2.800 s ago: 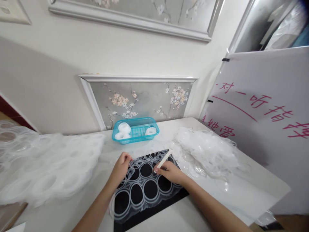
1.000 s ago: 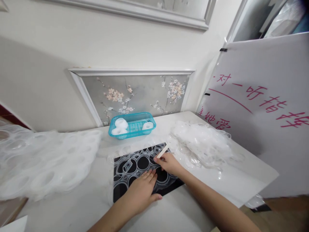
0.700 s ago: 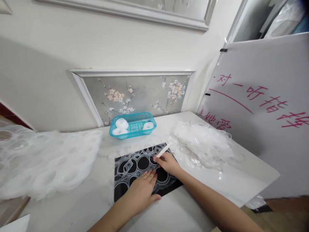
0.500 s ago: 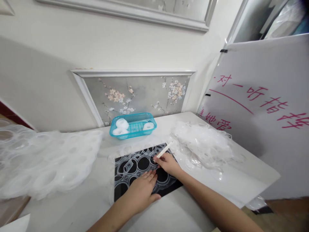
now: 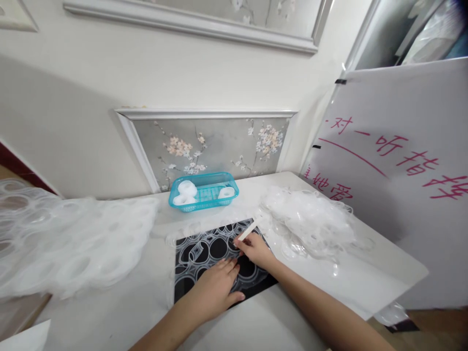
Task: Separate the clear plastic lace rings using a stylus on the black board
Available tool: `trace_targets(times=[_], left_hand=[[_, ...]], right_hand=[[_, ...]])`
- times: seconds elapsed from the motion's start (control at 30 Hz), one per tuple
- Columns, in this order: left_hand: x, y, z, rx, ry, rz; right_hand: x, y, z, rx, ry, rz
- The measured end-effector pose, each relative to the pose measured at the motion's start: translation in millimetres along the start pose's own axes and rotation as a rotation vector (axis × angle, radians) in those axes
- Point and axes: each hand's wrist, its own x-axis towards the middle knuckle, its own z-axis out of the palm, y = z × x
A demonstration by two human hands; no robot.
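A black mat (image 5: 183, 287) lies on the white table, covered by a clear plastic sheet (image 5: 204, 246) with rows of round ring cut-outs. My left hand (image 5: 214, 287) rests flat on the sheet, fingers together, pressing it down. My right hand (image 5: 256, 251) grips a thin white stick-like tool (image 5: 248, 229) like a pen, its tip down on the sheet near a ring at the far right part of the mat.
A turquoise basket (image 5: 204, 201) with white rings stands behind the mat by the wall. A heap of clear plastic scraps (image 5: 310, 222) lies to the right, a stack of clear ring sheets (image 5: 66, 243) to the left. A whiteboard with red writing (image 5: 395, 161) leans at the right.
My left hand moved from the sheet's far left corner down to lie flat on its near middle. The right hand keeps the tool at nearly the same spot.
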Motion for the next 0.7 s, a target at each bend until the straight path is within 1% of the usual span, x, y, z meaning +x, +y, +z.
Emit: trace_targets(times=[0.17, 0.3, 0.43, 0.53, 0.63, 0.7], left_hand=[[-0.5, -1.1, 1.8, 0.029, 0.024, 0.02], [1.2, -1.0, 2.0, 0.05, 0.062, -0.01], [2.5, -2.9, 2.5, 0.046, 0.04, -0.037], [2.0, -6.0, 5.0, 0.027, 0.047, -0.026], [1.2, -10.3, 9.0, 0.014, 0.054, -0.014], [1.1, -14.0, 11.6, 0.009, 0.05, -0.006]], right_hand=[[-1.2, -6.4, -3.0, -0.152, -0.046, -0.043], [-2.5, -5.2, -2.7, -0.144, -0.036, -0.105], [-2.3, -2.8, -0.6, -0.128, -0.033, -0.105], [-2.5, -4.7, -0.2, -0.165, -0.027, -0.121], [-4.9, -10.1, -1.5, -0.279, -0.032, -0.103], [-8.7, -15.6, -1.7, -0.42, -0.026, -0.107]])
